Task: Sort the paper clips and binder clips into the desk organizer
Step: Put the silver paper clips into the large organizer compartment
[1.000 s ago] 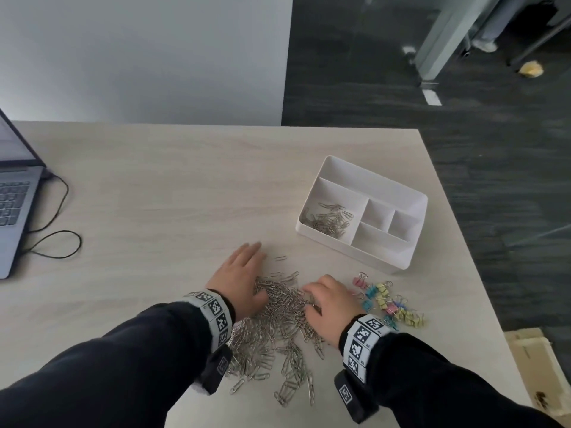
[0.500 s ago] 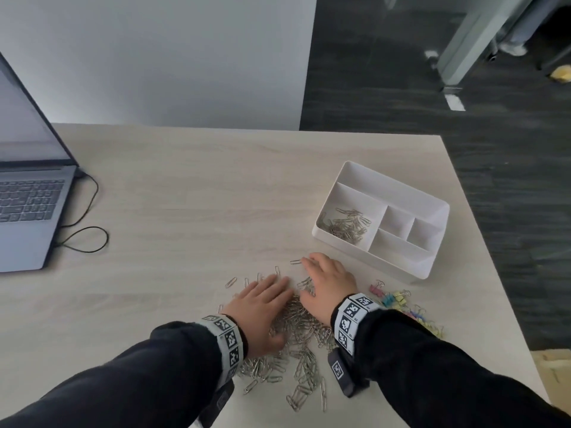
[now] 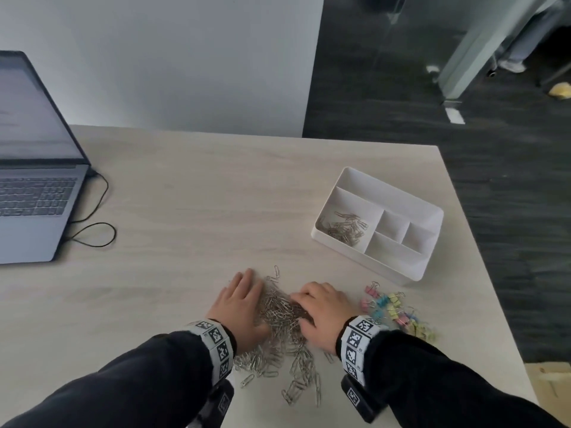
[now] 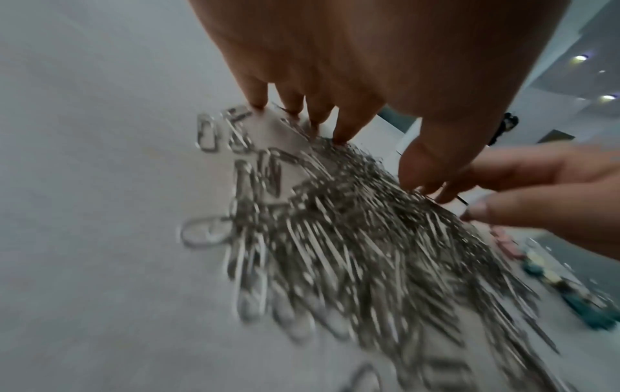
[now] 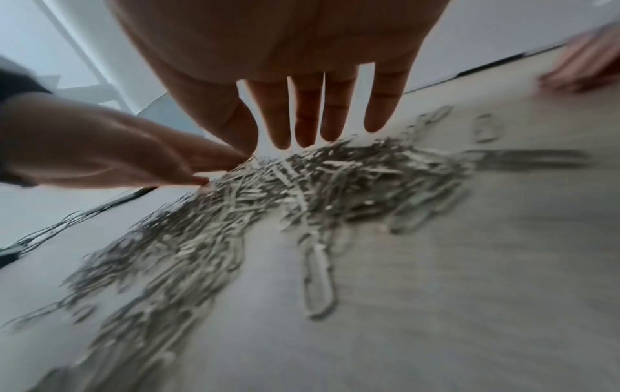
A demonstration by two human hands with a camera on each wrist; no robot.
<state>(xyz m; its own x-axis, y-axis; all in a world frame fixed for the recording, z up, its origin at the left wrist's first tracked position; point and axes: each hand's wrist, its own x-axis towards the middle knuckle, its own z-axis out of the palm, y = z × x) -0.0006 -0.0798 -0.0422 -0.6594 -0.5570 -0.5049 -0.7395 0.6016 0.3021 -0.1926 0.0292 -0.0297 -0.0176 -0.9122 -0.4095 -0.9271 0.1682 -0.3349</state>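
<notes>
Heaping between both hands, the paper clips [image 3: 279, 307] sit on the near middle of the desk [image 3: 185, 227], tighter than half a second ago, when they lay flatter and more spread. Left hand [image 3: 239, 307] has drawn back from the front of the pile to its left flank, fingers straight, tips pressing on clips. Right hand [image 3: 323, 307] has pulled in from its forward reach; fingers extended over the pile's right side, gripping nothing. Binder clips [image 3: 394, 310] lie just right of that wrist, unmoved. Organizer [image 3: 411, 267] stands farther right, some paper clips in its near-left compartment. Laptop [image 3: 34, 217] at far left. Wristbands [image 3: 358, 338] carry black-and-white square codes; no readable writing.
</notes>
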